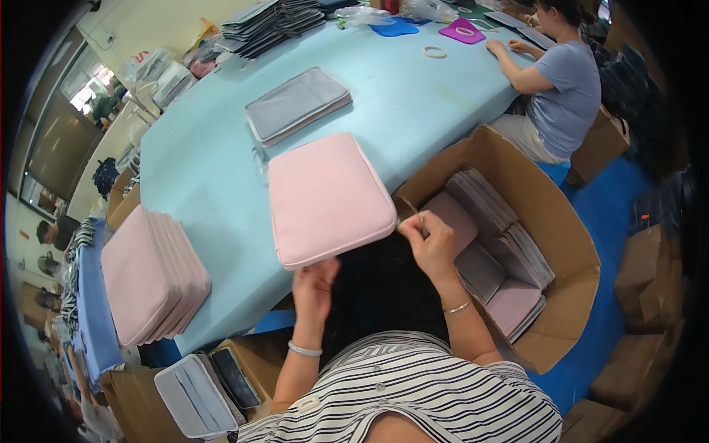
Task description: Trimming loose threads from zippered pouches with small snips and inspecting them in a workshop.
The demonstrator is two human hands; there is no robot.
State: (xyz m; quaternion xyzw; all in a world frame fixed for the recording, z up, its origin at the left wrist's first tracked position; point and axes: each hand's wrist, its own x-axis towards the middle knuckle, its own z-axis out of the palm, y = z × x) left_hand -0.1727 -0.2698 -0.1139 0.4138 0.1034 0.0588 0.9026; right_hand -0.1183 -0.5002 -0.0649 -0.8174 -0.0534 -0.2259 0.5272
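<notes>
A pink padded zip case (329, 196) lies slanted across the table's near edge. My left hand (314, 288) is at its lower edge with fingers curled, partly hidden under it. My right hand (436, 244) pinches at the case's right corner, where the zipper pull seems to be. A stack of pink cases (140, 273) stands to the left on the table, and a grey case pile (295, 100) lies beyond the case I hold.
The pale blue table (199, 148) has dark stacks (258, 29) at the back. An open carton (561, 280) of grey and pink cases is at my right; another (125, 391) is lower left. A co-worker (561, 103) sits at the right end; other people (48, 236) are far left.
</notes>
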